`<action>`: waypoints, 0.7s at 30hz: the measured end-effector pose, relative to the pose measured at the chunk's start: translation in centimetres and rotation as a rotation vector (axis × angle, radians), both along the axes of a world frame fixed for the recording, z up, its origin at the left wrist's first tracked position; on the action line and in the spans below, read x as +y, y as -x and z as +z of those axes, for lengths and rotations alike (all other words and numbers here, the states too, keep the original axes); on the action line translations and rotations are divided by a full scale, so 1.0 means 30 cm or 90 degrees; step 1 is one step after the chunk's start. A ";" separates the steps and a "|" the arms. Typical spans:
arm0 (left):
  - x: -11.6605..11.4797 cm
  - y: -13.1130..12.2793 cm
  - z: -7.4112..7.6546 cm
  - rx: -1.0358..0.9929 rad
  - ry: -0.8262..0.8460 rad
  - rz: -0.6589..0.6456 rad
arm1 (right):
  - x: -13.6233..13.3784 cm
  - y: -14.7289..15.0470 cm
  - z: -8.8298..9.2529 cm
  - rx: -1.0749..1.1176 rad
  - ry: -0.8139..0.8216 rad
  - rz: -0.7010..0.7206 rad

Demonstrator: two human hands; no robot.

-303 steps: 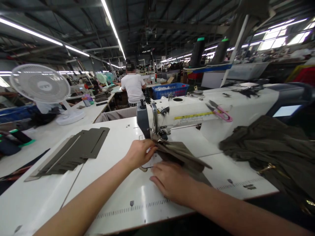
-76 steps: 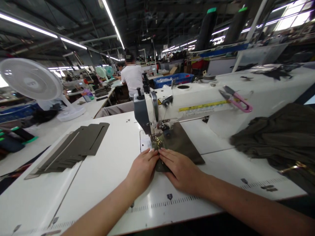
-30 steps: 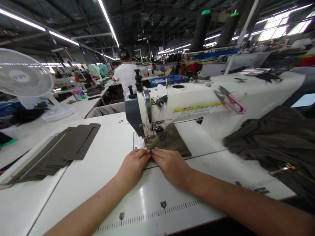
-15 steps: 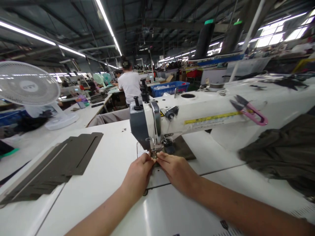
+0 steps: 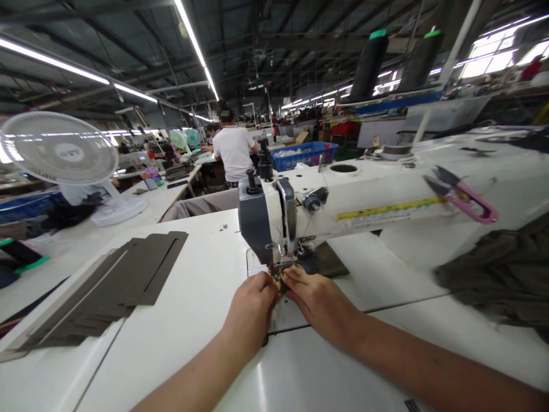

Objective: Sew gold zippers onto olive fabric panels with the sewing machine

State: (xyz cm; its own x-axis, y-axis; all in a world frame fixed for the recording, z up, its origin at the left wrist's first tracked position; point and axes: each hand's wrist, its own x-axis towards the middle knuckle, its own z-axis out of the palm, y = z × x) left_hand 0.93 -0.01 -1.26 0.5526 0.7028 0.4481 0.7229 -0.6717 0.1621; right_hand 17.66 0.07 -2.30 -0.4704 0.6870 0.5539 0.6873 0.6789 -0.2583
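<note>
At the front of a white sewing machine (image 5: 295,212), my left hand (image 5: 254,300) and my right hand (image 5: 319,297) meet just below the presser foot. Their fingers are closed, thumbs and fingertips pinched together on the near edge of a dark olive fabric piece (image 5: 331,261). That piece lies flat on the machine bed, passing under the foot and showing again behind it to the right. Most of its near edge is covered by my fingers. The needle tip is too small to make out.
Stacked olive fabric panels (image 5: 141,269) lie to the left, with a white fan (image 5: 68,151) behind. Pink-handled snips (image 5: 465,197) rest on the machine arm. Crumpled olive fabric (image 5: 497,274) is at right. A person in a white shirt (image 5: 234,150) works ahead.
The head view has turned slightly left, so everything sits a little further right. Both hands stay pinched at the presser foot, and the fabric piece shows little visible shift.
</note>
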 end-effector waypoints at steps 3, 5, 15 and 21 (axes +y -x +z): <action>0.000 0.002 -0.002 -0.008 0.013 0.009 | 0.004 -0.001 -0.003 0.005 0.017 0.007; -0.003 0.004 -0.002 -0.024 0.025 0.005 | 0.004 -0.002 -0.003 0.013 0.031 0.011; 0.004 0.007 -0.006 -0.044 0.051 0.010 | 0.022 -0.003 -0.010 0.073 0.113 0.026; 0.006 0.010 -0.007 -0.013 0.048 0.012 | 0.025 0.002 -0.013 0.088 0.091 0.028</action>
